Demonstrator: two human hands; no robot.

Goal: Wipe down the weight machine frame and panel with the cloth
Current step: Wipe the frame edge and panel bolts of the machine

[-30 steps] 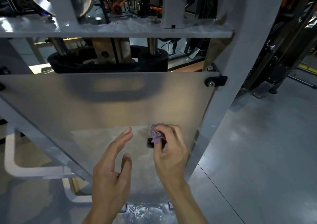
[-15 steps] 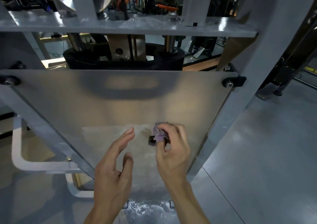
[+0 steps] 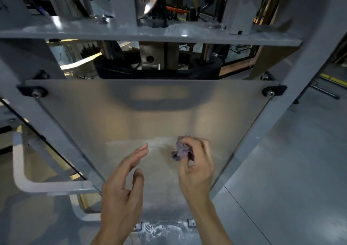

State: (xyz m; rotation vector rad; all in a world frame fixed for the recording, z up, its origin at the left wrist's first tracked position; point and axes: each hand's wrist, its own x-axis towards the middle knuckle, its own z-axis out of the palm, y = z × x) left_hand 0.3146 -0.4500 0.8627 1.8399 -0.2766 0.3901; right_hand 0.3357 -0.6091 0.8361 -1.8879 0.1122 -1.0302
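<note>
Two hands, one cloth: R hand (image 3: 197, 167) pinches bunched purple cloth (image 3: 181, 149) against panel (image 3: 150, 117); L hand (image 3: 122, 190) fingers straight, holding nothing.

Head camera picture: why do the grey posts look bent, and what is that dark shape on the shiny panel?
Head view: the wide-angle lens bows the frame post outward near the edge. Head view: the dark band on the panel looks like a dull reflection or shadow of the black block above. Head view: the cloth in the right hand is slightly blurred.
</note>
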